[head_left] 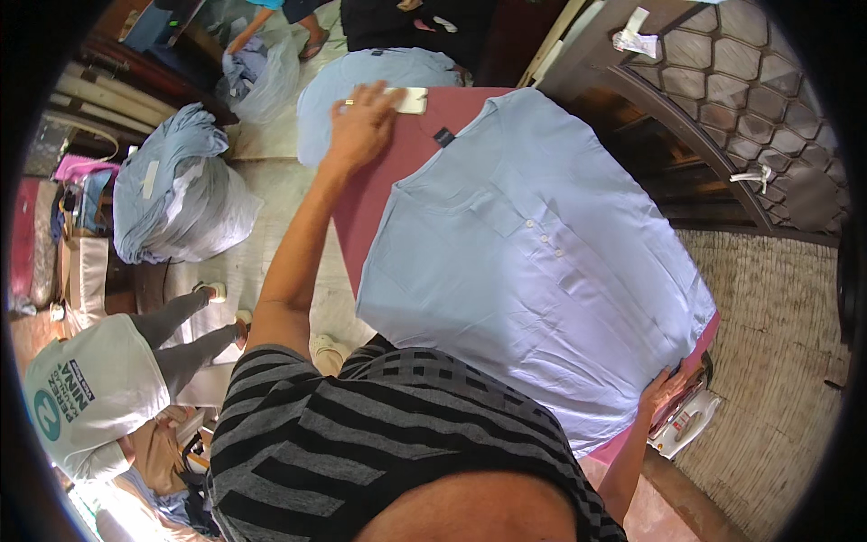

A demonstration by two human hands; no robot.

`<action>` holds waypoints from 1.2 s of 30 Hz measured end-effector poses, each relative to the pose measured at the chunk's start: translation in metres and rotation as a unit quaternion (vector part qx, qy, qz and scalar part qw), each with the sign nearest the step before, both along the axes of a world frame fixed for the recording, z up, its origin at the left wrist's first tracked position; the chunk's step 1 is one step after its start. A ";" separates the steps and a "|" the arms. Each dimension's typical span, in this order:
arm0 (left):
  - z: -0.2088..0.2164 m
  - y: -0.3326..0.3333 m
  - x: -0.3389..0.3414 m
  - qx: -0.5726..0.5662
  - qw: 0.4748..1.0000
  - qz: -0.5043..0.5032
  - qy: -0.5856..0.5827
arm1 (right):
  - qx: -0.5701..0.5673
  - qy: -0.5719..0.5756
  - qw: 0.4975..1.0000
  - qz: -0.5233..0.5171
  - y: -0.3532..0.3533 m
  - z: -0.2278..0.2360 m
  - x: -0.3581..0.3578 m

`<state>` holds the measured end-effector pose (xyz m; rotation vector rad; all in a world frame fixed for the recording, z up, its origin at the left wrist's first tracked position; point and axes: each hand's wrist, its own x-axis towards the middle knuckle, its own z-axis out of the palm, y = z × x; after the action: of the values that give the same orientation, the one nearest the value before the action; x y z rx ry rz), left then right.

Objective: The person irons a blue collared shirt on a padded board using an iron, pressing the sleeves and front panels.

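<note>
A light blue short-sleeved shirt (470,262) with a buttoned placket and dark neck label lies spread over a maroon padded board (361,194). At the board's far left end, my left hand (364,126) lies with fingers apart across a flat, pale rectangular piece (413,101). Whether the fingers grip it, I cannot tell. My right hand (664,390) rests open at the shirt's lower right edge. Right beside that hand stands a white clothes iron (686,425), partly hidden by the board's edge.
Another pale blue garment pile (316,108) lies beyond the board. Bundled blue garments (172,190) stand on the floor to the left. A person in a white shirt (99,397) is at the lower left; another person's arm (248,34) reaches to clothes. A dark lattice door (722,99) borders the right.
</note>
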<state>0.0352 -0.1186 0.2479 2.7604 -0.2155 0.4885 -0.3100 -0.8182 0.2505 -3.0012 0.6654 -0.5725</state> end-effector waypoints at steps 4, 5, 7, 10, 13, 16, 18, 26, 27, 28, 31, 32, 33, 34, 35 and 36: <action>0.025 -0.017 0.021 -0.020 0.998 0.036 -0.037 | 0.001 -0.004 1.000 0.006 0.002 0.001 -0.003; 0.025 -0.029 0.027 -0.065 0.997 -0.014 -0.043 | 0.007 -0.001 1.000 -0.006 0.001 0.003 -0.001; 0.030 -0.062 0.032 -0.145 0.983 -0.095 -0.057 | 0.029 0.007 1.000 -0.010 0.009 0.006 0.013; 0.042 -0.133 0.055 -0.136 0.983 -0.125 -0.004 | 0.004 -0.069 0.996 0.052 -0.022 -0.008 -0.011; 0.025 -0.174 0.075 -0.100 0.989 -0.096 -0.040 | 0.020 -0.069 0.996 0.060 -0.032 -0.022 -0.016; 0.018 -0.168 0.075 -0.180 0.976 -0.094 -0.076 | -0.132 0.034 0.991 -0.001 -0.015 0.003 -0.006; 0.015 -0.164 0.075 -0.224 0.967 -0.085 -0.089 | -0.066 0.040 0.997 -0.021 -0.016 0.000 -0.005; 0.015 -0.168 0.079 -0.196 0.966 -0.110 -0.127 | -0.010 0.001 0.997 -0.078 -0.024 -0.031 -0.020; 0.008 -0.170 0.082 -0.192 0.965 -0.119 -0.133 | 0.004 -0.023 0.999 -0.033 -0.018 -0.020 -0.021; 0.007 -0.168 0.090 -0.187 0.963 -0.132 -0.140 | 0.029 -0.086 0.996 0.012 -0.027 -0.031 -0.015; -0.008 -0.152 0.092 -0.190 0.961 -0.131 -0.150 | 0.075 -0.064 0.995 -0.025 0.009 -0.004 0.003; -0.007 -0.153 0.093 -0.155 0.970 -0.137 -0.129 | 0.010 -0.048 0.998 -0.037 -0.004 -0.010 -0.008; 0.003 -0.155 0.097 -0.060 0.987 -0.119 -0.087 | 0.038 -0.056 0.997 -0.024 -0.012 -0.009 -0.002; 0.011 -0.155 0.091 -0.027 0.991 -0.109 -0.074 | -0.006 -0.039 0.998 -0.053 -0.012 -0.012 -0.003; 0.020 -0.153 0.081 0.071 0.986 -0.069 -0.131 | 0.009 -0.088 0.996 -0.021 -0.007 -0.014 -0.001; 0.040 -0.195 0.050 0.072 0.981 -0.057 -0.169 | 0.014 -0.101 0.995 -0.016 -0.007 -0.011 -0.011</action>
<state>0.0856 -0.3138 0.2875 2.7641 -0.5035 0.9437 -0.3207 -0.8248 0.2396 -2.8598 0.7007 -0.8464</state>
